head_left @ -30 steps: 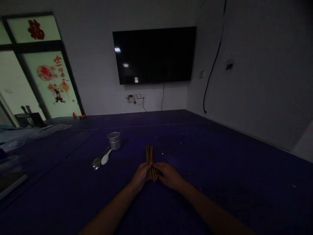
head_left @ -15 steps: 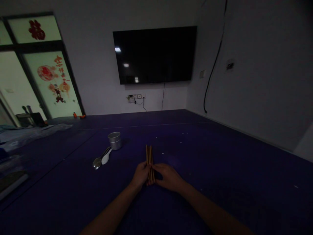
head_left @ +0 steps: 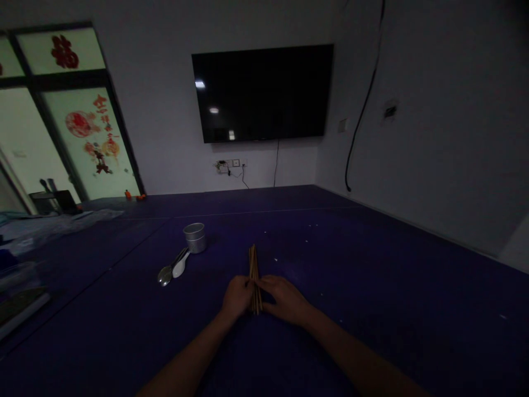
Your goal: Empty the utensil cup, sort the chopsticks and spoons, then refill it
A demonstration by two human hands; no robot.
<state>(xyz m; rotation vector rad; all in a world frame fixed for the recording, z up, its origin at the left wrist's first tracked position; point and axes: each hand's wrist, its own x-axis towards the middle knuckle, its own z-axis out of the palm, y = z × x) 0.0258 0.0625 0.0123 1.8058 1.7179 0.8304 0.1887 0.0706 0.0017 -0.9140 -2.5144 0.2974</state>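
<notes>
A bundle of several thin wooden chopsticks (head_left: 253, 263) points away from me, low over the dark blue tabletop (head_left: 198, 331). My left hand (head_left: 238, 295) grips the bundle from the left side, its fingers closed. From the right, my right hand (head_left: 283, 298) pinches the same sticks, thumb against them near the middle. Farther off to the left stands a silver metal cup (head_left: 195, 238), upright. Beside it lie a white spoon (head_left: 179, 268) and metal spoons (head_left: 164, 275), handles toward the cup. The undersides of my fingers are hidden.
Small white scraps (head_left: 275, 259) are scattered on the table at the right. Clear plastic sheeting (head_left: 61, 225) and a tray-like object (head_left: 25, 311) lie at the left. A television (head_left: 264, 94) hangs on the far wall, and a dark cable (head_left: 359, 127) runs down the right wall.
The chopsticks' far ends have drawn closer together, and their near ends sit slightly lower between my hands. Both hands have barely moved. The cup and spoons stay put.
</notes>
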